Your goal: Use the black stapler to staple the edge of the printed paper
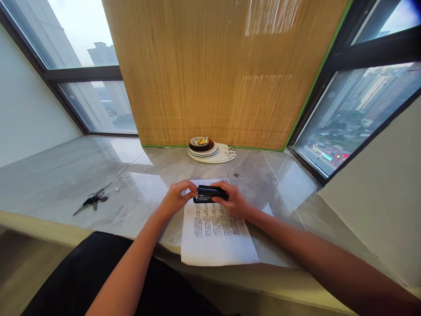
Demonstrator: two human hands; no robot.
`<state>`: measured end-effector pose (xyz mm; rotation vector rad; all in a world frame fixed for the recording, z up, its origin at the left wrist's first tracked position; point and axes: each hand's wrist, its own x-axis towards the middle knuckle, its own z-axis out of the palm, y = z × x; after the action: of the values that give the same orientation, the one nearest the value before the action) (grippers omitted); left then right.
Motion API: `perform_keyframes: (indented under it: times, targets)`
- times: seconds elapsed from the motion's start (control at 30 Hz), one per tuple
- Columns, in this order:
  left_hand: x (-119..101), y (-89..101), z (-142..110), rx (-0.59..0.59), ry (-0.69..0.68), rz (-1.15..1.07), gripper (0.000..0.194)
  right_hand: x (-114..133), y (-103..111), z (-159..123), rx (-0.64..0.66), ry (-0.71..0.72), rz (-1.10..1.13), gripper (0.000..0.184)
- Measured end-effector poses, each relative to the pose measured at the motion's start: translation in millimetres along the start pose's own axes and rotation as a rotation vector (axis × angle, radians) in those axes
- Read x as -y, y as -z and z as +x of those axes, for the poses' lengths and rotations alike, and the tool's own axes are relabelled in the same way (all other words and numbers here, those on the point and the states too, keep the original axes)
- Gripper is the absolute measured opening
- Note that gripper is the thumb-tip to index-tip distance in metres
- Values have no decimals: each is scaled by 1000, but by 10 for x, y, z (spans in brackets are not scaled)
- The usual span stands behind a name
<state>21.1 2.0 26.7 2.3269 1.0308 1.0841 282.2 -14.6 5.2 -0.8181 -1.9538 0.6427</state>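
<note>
A black stapler is held above a printed sheet of paper. My right hand is closed around the stapler's right end, thumb below and fingers on top. At its left end, my left hand pinches with thumb and fingertips against the stapler. Whether something small sits in that pinch, I cannot tell. The paper lies on the marble ledge, its lower edge hanging slightly over the front. Two small dark strips, like staples, rest on the ledge beyond my right hand.
At the back of the ledge, a stack of plates stands on a white oval board before a bamboo blind. Keys with a white cord lie to the left. Windows flank both sides.
</note>
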Motion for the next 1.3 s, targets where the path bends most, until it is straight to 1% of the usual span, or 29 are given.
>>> perform_keyframes:
  times: [0.07, 0.1, 0.17, 0.23, 0.27, 0.33, 0.37, 0.4, 0.47, 0.53, 0.6, 0.67, 0.77, 0.87, 1.0, 1.1, 1.13, 1.2, 1.27, 1.3]
  targets:
    - [15, -4, 2, -17, -5, 51, 6, 16, 2, 2, -24, -33, -20, 31]
    - [24, -9, 1, -29, -1, 87, 9, 22, 10, 2, -30, -52, -35, 31]
    - [44, -20, -3, -32, 5, 171, 20, 16, 49, 1, -42, -84, -58, 31]
    - [61, -31, -18, 40, -18, 234, 26, -21, 129, 0, -67, -106, -66, 31]
    - [69, -36, -30, 111, -42, 253, 28, -51, 188, 1, -91, -119, -67, 32]
    - [89, -47, -64, 277, -87, 272, 37, -130, 344, 9, -140, -152, -71, 34]
    - [105, -51, -82, 339, -94, 280, 43, -179, 438, 17, -156, -172, -82, 35]
    - [124, -53, -99, 375, -89, 290, 47, -232, 538, 28, -168, -193, -100, 35]
    - [177, -45, -125, 379, -49, 315, 48, -357, 747, 52, -168, -223, -159, 35]
    - [238, -20, -136, 342, -4, 338, 46, -497, 948, 70, -139, -237, -228, 35]
    - [293, 18, -137, 317, 28, 360, 46, -626, 1121, 71, -78, -246, -262, 34]
    - [331, 52, -136, 308, 51, 386, 46, -705, 1254, 59, 4, -263, -235, 36]
    - [354, 74, -138, 308, 76, 428, 48, -674, 1358, 40, 152, -270, -138, 44]
    - [358, 64, -138, 307, 75, 448, 48, -482, 1341, 50, 352, -221, -66, 47]
    - [357, 56, -124, 330, 89, 478, 50, -189, 1218, 86, 566, -172, 57, 47]
    - [300, 52, -106, 328, 107, 496, 49, -54, 1147, 94, 708, -135, 22, 43]
    - [257, 44, -99, 319, 88, 484, 47, -25, 1134, 94, 746, -114, -14, 41]
    - [133, 7, -87, 310, 2, 394, 40, 22, 1119, 91, 798, -66, -74, 39]
    - [-27, -53, -82, 378, -123, 223, 35, 66, 1108, 91, 829, -25, -91, 43]
    - [-107, -89, -85, 463, -186, 138, 36, 89, 1100, 91, 842, -12, -90, 47]
